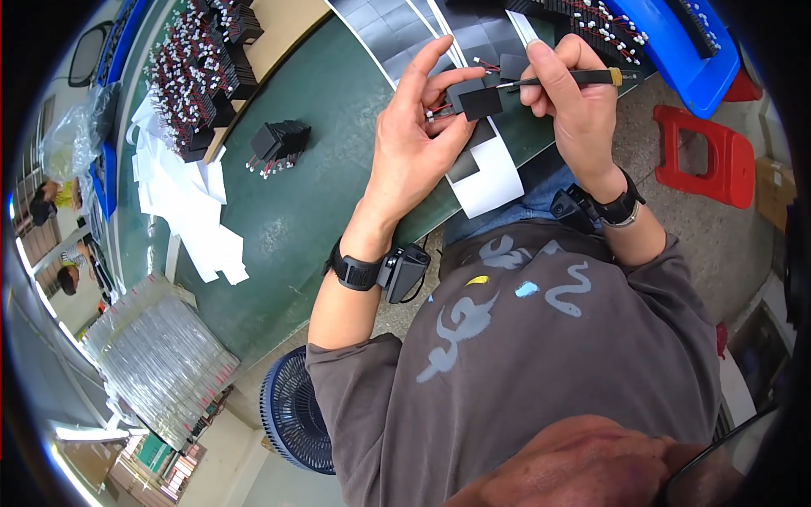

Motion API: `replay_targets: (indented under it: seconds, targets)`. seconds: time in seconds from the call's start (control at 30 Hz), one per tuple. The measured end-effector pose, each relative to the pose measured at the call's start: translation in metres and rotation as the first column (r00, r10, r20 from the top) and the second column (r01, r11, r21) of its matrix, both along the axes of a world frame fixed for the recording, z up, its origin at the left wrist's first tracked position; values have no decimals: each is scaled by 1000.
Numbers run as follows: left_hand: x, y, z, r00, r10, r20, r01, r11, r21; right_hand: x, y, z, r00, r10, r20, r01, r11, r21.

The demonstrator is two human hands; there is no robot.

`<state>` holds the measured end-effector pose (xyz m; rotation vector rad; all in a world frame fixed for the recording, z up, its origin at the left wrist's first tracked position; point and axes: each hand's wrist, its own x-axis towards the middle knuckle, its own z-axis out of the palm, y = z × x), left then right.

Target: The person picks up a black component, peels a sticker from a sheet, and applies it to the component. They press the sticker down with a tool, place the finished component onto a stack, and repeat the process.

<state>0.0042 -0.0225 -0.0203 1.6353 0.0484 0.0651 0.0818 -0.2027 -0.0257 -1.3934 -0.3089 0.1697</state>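
Observation:
Pinched between the fingers and thumb of my left hand (416, 139) is a small flat black block (480, 103) with a thin red wire and a white connector at its left end. My right hand (579, 106) grips slim black tweezers (583, 77) with a yellow band near the rear. Their thin tip reaches the block's upper right edge; whether it touches is too small to tell. Just beyond the tip, another dark piece (513, 66) with a red wire lies on the sheets. Beneath my hands is a white-edged sheet (490, 182) with black patches.
Left on the green table (279, 220) stands a small stack of wired black blocks (280, 141). A cardboard tray (283, 34) bears many more, beside white paper scraps (190, 203). A blue bin (676, 59) sits at far right, near a red stool (705, 156). A fan (296, 410) stands lower left.

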Motion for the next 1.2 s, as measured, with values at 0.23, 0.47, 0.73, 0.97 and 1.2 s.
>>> replay_targets:
  seconds: [0.23,0.47,0.73,0.97,1.2]
  targets:
    - [-1,1,2,1000,1,-13,-1,1000,-4,-2,11,0,999,-12,52,14,999,-46]
    - [-1,1,4,1000,-2,-31,3,1000,28,-1,11,-1,999,-13,47,15,999,-43]
    - [-1,1,5,999,-6,-34,7,999,39,1,10,-3,997,-11,82,16,998,-61]
    - [-1,1,5,1000,-4,-22,4,1000,21,0,11,-3,994,-33,106,42,996,-79]
    - [-1,1,6,998,-16,-60,17,1000,16,0,13,-3,997,-26,68,31,997,-66]
